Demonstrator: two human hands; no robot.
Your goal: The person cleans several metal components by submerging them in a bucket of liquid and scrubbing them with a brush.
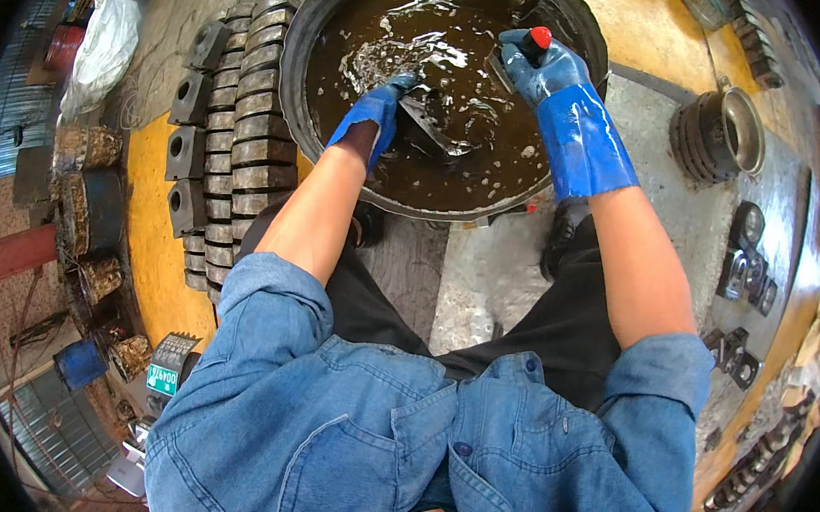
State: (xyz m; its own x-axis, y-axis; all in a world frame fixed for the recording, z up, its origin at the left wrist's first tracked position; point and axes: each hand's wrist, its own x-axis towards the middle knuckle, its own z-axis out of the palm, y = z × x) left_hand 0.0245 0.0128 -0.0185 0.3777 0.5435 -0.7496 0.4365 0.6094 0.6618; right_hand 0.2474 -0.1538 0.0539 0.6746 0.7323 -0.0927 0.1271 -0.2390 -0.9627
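A round black tub (296, 83) of murky brown liquid stands in front of me. My left hand (381, 102), in a blue rubber glove, grips a dark metal piece (428, 130) that lies partly under the foamy liquid. Its lower part is hidden there. Over the tub's right side, my right hand (548, 72), in a matching wet glove, is closed round what looks like a red-handled brush (540, 37). The red handle end sticks up from the fist. Most of the brush's head is hidden by the glove, so its bristles are hard to make out.
Stacked rows of dark metal blocks (260, 100) stand left of the tub, several with round holes (179, 153). To the right are a metal ring-shaped part (718, 136) and small dark parts (749, 259) on a grey plate. A white bag (104, 44) lies far left.
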